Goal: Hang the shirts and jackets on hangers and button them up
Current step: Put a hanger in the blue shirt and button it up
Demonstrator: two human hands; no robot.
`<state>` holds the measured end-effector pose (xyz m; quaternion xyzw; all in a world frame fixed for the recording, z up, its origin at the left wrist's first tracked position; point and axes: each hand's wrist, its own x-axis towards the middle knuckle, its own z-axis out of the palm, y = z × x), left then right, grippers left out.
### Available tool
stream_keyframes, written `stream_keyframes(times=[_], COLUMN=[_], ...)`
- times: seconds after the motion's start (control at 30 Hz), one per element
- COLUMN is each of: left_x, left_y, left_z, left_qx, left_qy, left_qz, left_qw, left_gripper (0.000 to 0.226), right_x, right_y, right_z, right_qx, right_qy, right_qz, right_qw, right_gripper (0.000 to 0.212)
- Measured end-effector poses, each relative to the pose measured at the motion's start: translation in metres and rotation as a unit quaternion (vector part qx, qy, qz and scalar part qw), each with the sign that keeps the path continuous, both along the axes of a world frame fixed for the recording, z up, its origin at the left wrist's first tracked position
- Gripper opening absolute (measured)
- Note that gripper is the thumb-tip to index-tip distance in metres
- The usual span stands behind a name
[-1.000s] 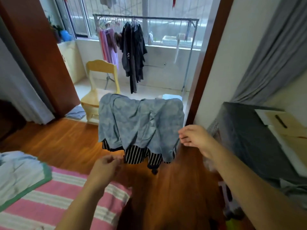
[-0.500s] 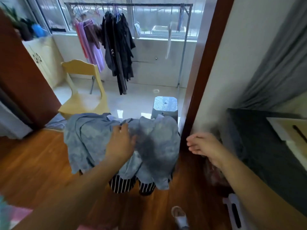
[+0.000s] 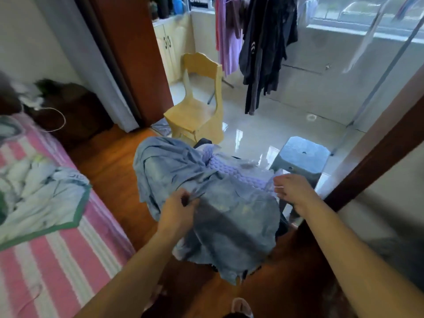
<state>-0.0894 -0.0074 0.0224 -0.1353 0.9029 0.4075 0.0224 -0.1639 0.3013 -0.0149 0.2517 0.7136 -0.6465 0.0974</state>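
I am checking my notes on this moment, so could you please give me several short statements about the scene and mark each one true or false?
1. The left hand grips the blue shirt. True.
2. The right hand holds a hanger. False: no hanger shows in it; its fingers are loosely curled at the shirt's edge.
3. The yellow chair stands beyond the shirt, near the hanging dark clothes. True.
4. The blue stool lies on the bed. False: it stands on the tiled floor.
5. The pink striped bedding is to the person's left. True.
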Motion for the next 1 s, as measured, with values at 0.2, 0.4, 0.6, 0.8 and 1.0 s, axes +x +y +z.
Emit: stream_keyframes(times=[0.2,0.4,0.6,0.8,1.0], left_x=[0.051,0.039,0.053,0.040,0.043], left_y=[-0.108,-0.044,0.040,0.039,0.035], left_z=[0.019,-0.022,-0.031,-0.032,0.019], left_qx=[-0.148,0.018,0.039,0.027,0.167], left_qy=[-0.047,0.007,0.042,-0.002,-0.024], left_qz=[0.092,0.113,-0.109,-0.121,-0.038], left_qw=[0.984,0.993,0.992,0.992,0.985], left_gripper=[0.027,0.025,0.021,0.033,0.018], right_x=[-0.020,-0.013,-0.031,-0.044,-0.047], right_y=[0.011,-0.021,-0.002,-0.001,0.004], right_z=[-0.007,-0.024,-0.053,-0.065,0.015], right_qx=[0.056,0.074,-0.058,-0.096,-0.133], right_qy=[-0.002,-0.038,-0.116,-0.214,-0.131], right_qz=[0.052,0.183,0.039,0.108,0.104], right_qw=[0.997,0.980,0.991,0.966,0.977], right_gripper=[0.009,0.021,0.031,0.038,0.003])
